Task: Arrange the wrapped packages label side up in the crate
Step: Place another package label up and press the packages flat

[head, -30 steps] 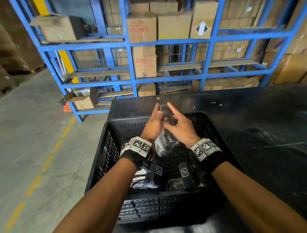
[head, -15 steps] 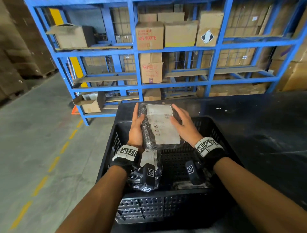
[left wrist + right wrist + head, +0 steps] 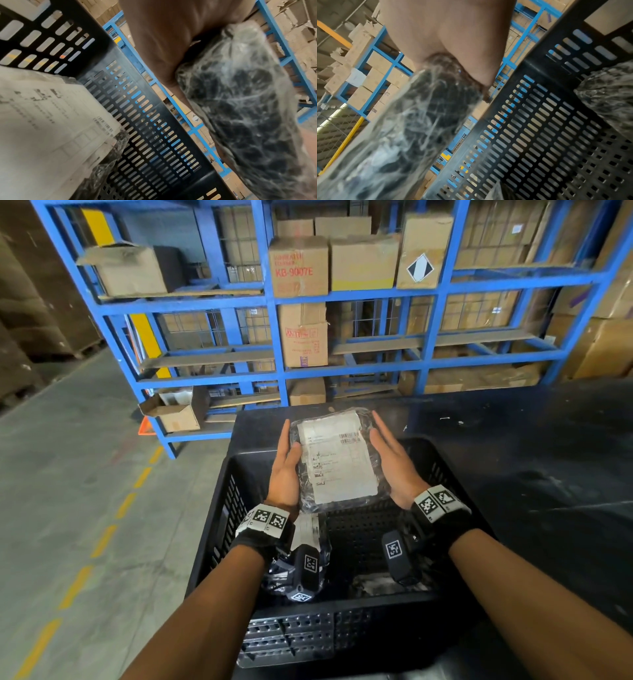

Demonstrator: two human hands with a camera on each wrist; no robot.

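The dark package wrapped in clear, crinkled plastic film (image 3: 337, 460) is catching the light glossily between the palms, and the matt white paper label (image 3: 334, 455) on its upper face is showing fine printed lines under the film. Below the grip, the black perforated plastic crate (image 3: 442, 463) is looking hard and smooth with a dull sheen, its walls slotted (image 3: 154, 121). Under the left wrist, a second film-wrapped package with a white paper label (image 3: 42, 121) is lying creased and shiny. Beyond the hands, the black tabletop (image 3: 513, 440) is appearing scuffed, possibly a matt sheet.
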